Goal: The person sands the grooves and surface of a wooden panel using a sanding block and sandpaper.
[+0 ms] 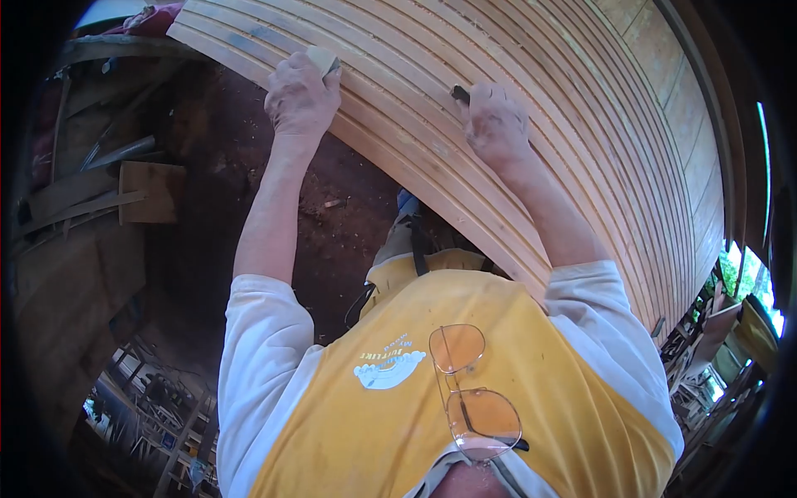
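My left hand point(300, 95) is closed in a fist around a pale, blocky piece point(323, 60) with a greyish end, over the near edge of the slatted wooden boards point(398, 133). Farther right, my right hand point(496, 120) is wrapped round a small dark object point(461, 95), perhaps a tool handle; most of it is hidden by my fingers. That fist rests on or just above the boards. Long parallel grooves run between the slats, and wood shavings or crumbs lie along some of them.
Below the boards on the left is a dark dirt floor point(332, 224) with scattered chips. Stacked timber and a wooden block point(152, 192) stand at the far left. Glasses point(484, 415) hang from my yellow and white shirt point(374, 423). Lumber piles up at the right edge.
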`<state>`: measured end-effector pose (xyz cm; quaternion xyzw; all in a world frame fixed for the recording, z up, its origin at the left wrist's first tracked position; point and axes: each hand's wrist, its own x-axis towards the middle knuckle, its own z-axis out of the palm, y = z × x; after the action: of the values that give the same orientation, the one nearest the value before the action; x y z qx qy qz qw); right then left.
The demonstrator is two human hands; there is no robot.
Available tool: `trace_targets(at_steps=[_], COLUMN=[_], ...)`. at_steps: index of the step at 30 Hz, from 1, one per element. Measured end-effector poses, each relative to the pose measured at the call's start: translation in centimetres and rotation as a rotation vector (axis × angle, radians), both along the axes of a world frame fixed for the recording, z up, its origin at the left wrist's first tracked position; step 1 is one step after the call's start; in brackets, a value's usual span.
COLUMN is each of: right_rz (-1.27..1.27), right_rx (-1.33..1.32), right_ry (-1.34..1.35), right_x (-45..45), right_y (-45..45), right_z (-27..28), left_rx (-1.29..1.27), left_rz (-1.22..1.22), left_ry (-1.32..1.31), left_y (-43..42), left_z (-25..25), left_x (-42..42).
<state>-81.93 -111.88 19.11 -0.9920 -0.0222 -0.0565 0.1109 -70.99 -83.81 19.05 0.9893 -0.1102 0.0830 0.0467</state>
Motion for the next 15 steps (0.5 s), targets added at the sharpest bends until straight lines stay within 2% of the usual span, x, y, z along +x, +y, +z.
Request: trace_targets(at_steps=[2, 4, 6, 8, 10, 13, 15], right_rz=[0.016, 0.115, 0.032, 0.033, 0.049, 0.083, -0.053], right_rx=[0.057, 0.102, 0.133, 0.125, 0.132, 0.094, -0.047], right_ry=[-0.001, -0.109, -0.017, 0.01, 0.006, 0.006, -0.061], right_x=[1.1, 6.2, 11.9, 13.3, 10.9, 1.3, -3.1], right_y=[0.9, 3.8, 7.4, 8.1, 7.0, 0.5, -1.1], right_z=[0.6, -0.1, -0.2, 0.0, -0.4, 0.8, 0.8], left_rx=[0.026, 0.029, 0.02, 0.016, 0.03, 0.023, 0.031], left_rz=[0.011, 0.003, 0.008, 0.019, -0.008, -0.026, -0.025], left_ry=[0.005, 0.035, 0.057, 0.085, 0.098, 0.062, 0.033], left_y=[-0.7, -0.4, -0.6, -0.7, -0.4, -0.5, -0.3], left_z=[0.5, 0.6, 0.8, 1.2, 1.3, 0.6, 0.3], left_x=[-0.4, -0.4, -0.3, -0.2, -0.3, 0.0, 0.0])
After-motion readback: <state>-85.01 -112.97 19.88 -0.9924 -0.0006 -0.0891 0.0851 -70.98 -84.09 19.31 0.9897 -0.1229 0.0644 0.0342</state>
